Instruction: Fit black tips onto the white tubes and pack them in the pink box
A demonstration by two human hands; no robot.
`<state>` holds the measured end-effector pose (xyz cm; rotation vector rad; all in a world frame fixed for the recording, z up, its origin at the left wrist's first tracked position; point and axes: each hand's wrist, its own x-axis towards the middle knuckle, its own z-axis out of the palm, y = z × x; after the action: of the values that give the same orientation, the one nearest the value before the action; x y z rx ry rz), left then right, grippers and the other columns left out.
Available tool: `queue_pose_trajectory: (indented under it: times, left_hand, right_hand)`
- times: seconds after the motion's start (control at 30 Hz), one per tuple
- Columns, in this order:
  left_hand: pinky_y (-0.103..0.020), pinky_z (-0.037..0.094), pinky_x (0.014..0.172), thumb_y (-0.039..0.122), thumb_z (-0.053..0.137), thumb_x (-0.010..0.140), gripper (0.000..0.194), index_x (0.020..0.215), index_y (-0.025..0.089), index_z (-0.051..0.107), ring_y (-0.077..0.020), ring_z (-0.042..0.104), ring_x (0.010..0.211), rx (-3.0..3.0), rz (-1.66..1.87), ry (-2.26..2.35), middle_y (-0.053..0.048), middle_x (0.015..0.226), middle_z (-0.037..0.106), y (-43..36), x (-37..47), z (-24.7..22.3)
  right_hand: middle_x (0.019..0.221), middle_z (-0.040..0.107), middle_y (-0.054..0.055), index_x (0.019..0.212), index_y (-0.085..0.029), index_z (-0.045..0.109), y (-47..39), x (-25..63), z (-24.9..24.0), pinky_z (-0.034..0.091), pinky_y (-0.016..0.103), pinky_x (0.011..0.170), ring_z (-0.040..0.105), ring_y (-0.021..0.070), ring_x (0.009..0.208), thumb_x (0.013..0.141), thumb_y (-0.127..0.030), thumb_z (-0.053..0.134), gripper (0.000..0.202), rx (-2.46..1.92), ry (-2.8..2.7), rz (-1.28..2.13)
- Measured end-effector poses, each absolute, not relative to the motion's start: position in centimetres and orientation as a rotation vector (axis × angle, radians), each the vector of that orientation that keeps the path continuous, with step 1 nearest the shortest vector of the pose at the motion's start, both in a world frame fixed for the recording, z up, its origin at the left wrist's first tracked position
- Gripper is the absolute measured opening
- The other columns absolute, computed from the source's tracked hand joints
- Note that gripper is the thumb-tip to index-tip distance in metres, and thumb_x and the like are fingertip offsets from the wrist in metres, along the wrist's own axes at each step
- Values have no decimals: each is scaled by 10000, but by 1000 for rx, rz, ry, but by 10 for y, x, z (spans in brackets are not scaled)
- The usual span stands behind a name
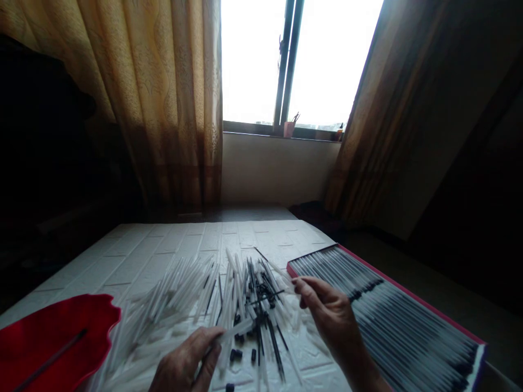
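Note:
My left hand (190, 359) is closed at the lower middle, with a translucent plastic tube (241, 328), like a pen barrel, between thumb and fingers. To the right, my right hand (322, 305) pinches a slim pale stick (280, 270) whose far end is thin and dark; its held end is hidden by the fingertips. Between and beyond both hands lies a loose pile of translucent tubes (183, 286) and thin black rods (273, 343) like pen refills. Several small black caps (236, 355) are scattered near my left fingertips.
A red-edged box (408, 294) at right holds rows of slim translucent sticks with black parts. One dark stick lies in a red scalloped dish (93, 321) at left. The white brick-patterned tabletop (281, 234) ends before a window wall with curtains (180, 98).

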<state>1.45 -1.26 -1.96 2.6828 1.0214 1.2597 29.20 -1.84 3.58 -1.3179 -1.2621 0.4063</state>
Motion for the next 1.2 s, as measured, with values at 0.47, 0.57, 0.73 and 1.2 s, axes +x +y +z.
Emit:
queue_pose_trajectory:
  times: [0.47,0.57,0.73,1.2]
  left_hand:
    - [-133,556,814,375,371,1038,249,1197,254,520,-125,753,877,2673,1239,1019,-15,977,770,-10,13,-23]
    - [-134,554,818,376,378,1036,250,1191,246,525,-127,753,874,2684,1225,1019,-25,975,768,-9,13,-22]
    - [-132,562,793,378,365,1039,257,1168,238,538,-127,758,850,2709,1265,994,-33,944,773,-11,16,-16]
    - [-123,570,759,408,375,1034,287,1093,234,595,-114,773,768,2743,1391,1015,-9,865,797,-12,22,-8]
  right_hand:
    - [542,527,-22,734,-157,687,-15,300,27,386,213,497,474,117,519,778,-524,685,370,-1161,-969,626]
    - [541,531,-22,733,-158,689,-15,300,30,395,213,504,480,117,520,781,-521,681,366,-1180,-990,607]
    - [575,580,1,733,-153,700,-13,297,31,394,213,471,489,118,503,763,-518,685,367,-1178,-1007,610]
    - [560,580,-6,750,-162,737,-17,288,35,389,204,438,507,111,471,780,-453,682,297,-1161,-1092,620]
